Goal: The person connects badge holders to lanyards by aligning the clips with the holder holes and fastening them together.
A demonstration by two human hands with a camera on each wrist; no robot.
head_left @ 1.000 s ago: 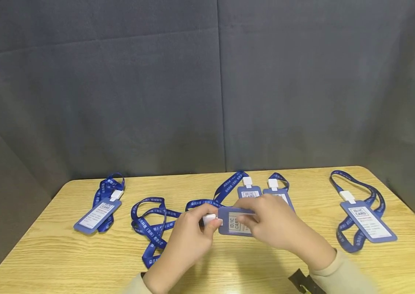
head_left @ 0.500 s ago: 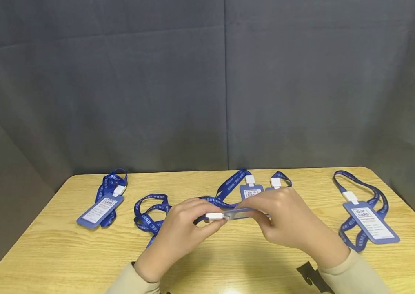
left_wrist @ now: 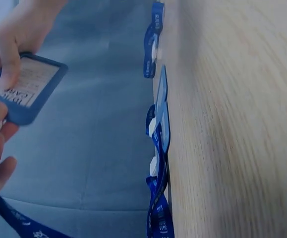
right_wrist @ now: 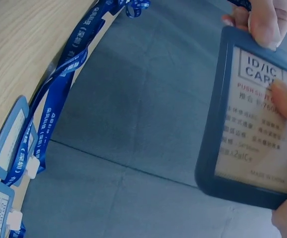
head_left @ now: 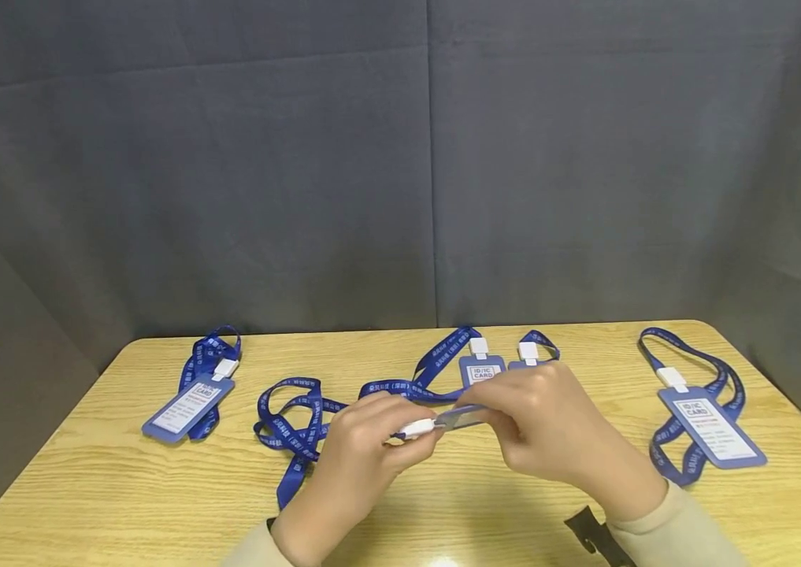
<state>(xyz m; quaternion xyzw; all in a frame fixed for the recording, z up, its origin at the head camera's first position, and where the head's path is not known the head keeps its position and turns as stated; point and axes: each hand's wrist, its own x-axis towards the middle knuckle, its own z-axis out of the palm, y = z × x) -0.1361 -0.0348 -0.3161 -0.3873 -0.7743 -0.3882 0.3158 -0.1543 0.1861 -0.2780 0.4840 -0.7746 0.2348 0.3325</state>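
Above the middle of the table, both hands hold a blue ID card holder (head_left: 462, 416), nearly edge-on in the head view. My left hand (head_left: 374, 442) pinches the white clip (head_left: 417, 428) at the holder's end between thumb and fingers. With its thumb on the printed face, my right hand (head_left: 540, 425) grips the holder's body. The right wrist view shows that face, the card holder (right_wrist: 255, 124) framing an "ID/IC CARD" insert. A blue printed lanyard (left_wrist: 22, 220) runs below the left hand in the left wrist view. Whether the clip is fastened to the holder is hard to tell.
One badge with lanyard (head_left: 187, 405) lies at the table's left, another badge (head_left: 712, 425) at the right. Two more badges, a left one (head_left: 481, 370) and a right one (head_left: 528, 354), lie behind the hands. Loops of blue lanyard (head_left: 287, 425) spread left of centre. A grey curtain (head_left: 287, 173) hangs behind.
The card holder has turned from showing its face to nearly edge-on in the head view. Both hands keep hold of it, and its clip end now dips slightly to the left.
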